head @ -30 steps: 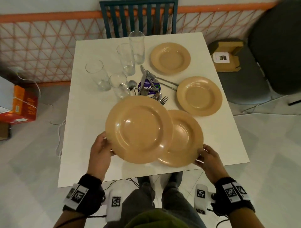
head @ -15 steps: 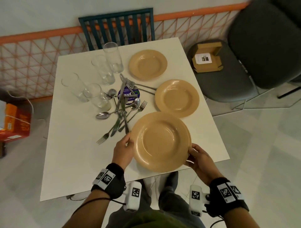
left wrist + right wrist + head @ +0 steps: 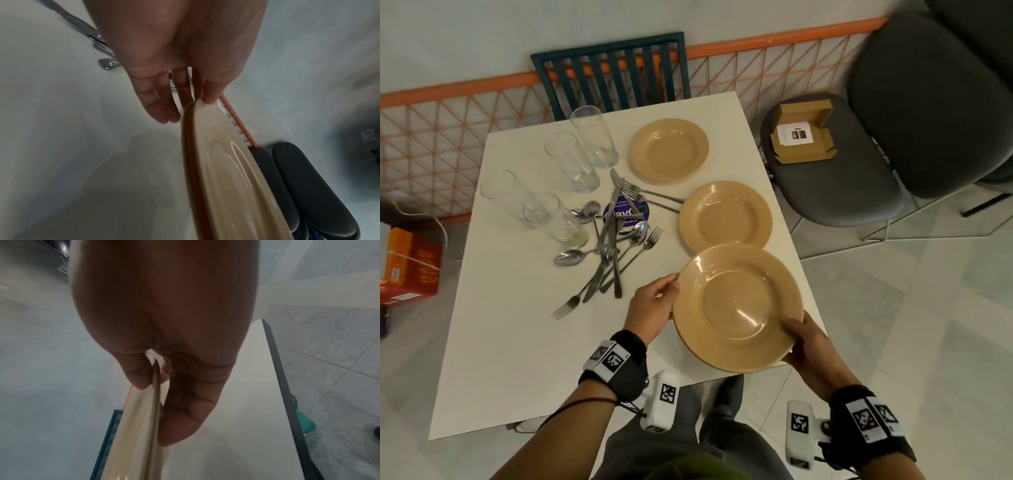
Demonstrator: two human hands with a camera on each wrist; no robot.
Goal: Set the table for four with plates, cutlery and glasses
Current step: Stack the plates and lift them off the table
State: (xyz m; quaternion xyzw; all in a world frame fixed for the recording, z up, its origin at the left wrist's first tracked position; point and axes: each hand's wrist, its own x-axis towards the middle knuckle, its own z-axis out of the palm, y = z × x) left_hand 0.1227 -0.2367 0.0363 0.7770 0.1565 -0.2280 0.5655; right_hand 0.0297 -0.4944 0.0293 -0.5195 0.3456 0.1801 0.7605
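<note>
Two tan plates (image 3: 738,305) are stacked, the lower one showing only as a rim at the near left. I hold them over the near right corner of the white table (image 3: 510,342). My left hand (image 3: 654,301) pinches the left rim (image 3: 226,162), thumb on top and fingers underneath. My right hand (image 3: 804,346) pinches the near right rim (image 3: 133,434) the same way. Two more tan plates (image 3: 668,149) (image 3: 725,217) lie along the right side. Loose cutlery (image 3: 613,240) is piled mid-table, with several empty glasses (image 3: 571,161) at the far left.
A teal slatted chair (image 3: 613,68) stands at the table's far edge before an orange mesh fence (image 3: 431,137). A grey chair (image 3: 835,181) at the right carries an open cardboard box (image 3: 801,137). A red box (image 3: 410,267) sits on the floor at left.
One second ago each hand held its own plate side by side. The left plate went onto the right one, and the stack has shifted right toward the table's corner.
</note>
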